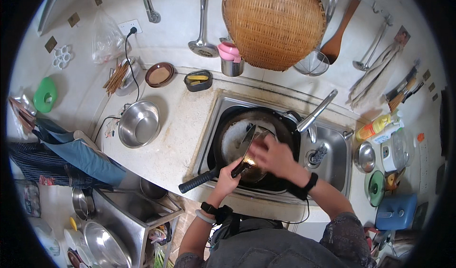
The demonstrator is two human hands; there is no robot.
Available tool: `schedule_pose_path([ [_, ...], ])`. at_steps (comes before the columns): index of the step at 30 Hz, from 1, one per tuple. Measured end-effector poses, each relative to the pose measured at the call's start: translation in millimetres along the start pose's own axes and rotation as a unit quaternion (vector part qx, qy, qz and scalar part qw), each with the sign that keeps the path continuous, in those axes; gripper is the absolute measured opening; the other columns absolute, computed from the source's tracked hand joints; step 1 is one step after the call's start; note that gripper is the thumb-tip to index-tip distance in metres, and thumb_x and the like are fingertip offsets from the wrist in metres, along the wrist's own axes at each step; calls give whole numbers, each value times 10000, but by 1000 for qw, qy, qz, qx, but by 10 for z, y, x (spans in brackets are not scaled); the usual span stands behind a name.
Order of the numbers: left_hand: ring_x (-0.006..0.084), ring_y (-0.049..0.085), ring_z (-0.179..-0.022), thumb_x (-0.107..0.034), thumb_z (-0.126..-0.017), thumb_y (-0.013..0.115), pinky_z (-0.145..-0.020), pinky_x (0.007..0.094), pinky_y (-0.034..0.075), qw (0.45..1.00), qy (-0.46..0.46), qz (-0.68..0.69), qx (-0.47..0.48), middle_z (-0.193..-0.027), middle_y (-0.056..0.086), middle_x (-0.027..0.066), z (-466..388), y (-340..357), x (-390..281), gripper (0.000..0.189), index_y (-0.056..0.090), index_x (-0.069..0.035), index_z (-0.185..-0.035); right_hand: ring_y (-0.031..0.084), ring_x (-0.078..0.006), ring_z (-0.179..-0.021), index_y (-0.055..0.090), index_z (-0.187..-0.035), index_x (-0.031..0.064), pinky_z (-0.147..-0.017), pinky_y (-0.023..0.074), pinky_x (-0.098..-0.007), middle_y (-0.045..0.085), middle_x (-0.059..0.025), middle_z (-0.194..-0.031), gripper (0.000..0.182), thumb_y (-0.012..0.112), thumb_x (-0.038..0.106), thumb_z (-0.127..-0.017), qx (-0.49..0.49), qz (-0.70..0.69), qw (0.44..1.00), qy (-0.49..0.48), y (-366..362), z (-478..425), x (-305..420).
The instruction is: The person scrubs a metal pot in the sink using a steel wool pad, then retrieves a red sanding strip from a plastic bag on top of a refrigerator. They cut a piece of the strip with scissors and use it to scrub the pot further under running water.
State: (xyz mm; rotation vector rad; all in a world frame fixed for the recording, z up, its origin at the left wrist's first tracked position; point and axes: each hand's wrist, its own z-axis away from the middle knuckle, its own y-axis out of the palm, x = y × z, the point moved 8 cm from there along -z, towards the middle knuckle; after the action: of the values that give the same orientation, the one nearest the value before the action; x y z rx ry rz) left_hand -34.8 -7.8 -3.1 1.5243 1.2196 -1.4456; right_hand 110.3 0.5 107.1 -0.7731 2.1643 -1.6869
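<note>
My left hand [228, 180] grips the black handle of a broad-bladed metal utensil, apparently a kitchen knife [248, 139], tilted above a wok. Motion blurs my right hand [276, 157], whose fingers are apart and beside the blade; whether they touch it is unclear. Beneath both hands, a large dark wok [228, 125] sits in the left basin of the steel double sink [228, 99]. Its black handle [197, 181] sticks out over the counter's front edge. Whitish, cloudy water [233, 139] shows inside the wok. A chrome faucet [317, 111] stands between the basins.
A steel bowl [139, 123] stands on the left counter [174, 132]. Behind it are brown dishes [159, 74] and a dark box [198, 81]. A steel-wool scrubber [319, 154] lies by the right basin's drain. A wicker basket [274, 26] hangs above the sink.
</note>
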Motion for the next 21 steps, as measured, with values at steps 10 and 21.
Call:
schedule_pose_path([
  [10, 253, 630, -1153, 129, -728, 519, -972, 287, 452, 1000, -18, -7, 6, -1194, 654, 229, -22, -15, -3, 615, 535, 20, -1333, 629, -300, -761, 631, -1155, 196, -545, 513, -381, 499, -154, -977, 351, 674, 312, -826, 1, -7, 998, -54, -1, 118, 178],
  [21, 248, 646, -1124, 128, -714, 499, -939, 292, 466, 999, -27, -20, -2, -1134, 665, 226, -56, 73, 11, 613, 558, 0, -1311, 603, -248, -753, 637, -1186, 225, -532, 519, -341, 462, -110, -947, 396, 704, 326, -809, -16, 11, 998, 55, -46, 37, -193],
])
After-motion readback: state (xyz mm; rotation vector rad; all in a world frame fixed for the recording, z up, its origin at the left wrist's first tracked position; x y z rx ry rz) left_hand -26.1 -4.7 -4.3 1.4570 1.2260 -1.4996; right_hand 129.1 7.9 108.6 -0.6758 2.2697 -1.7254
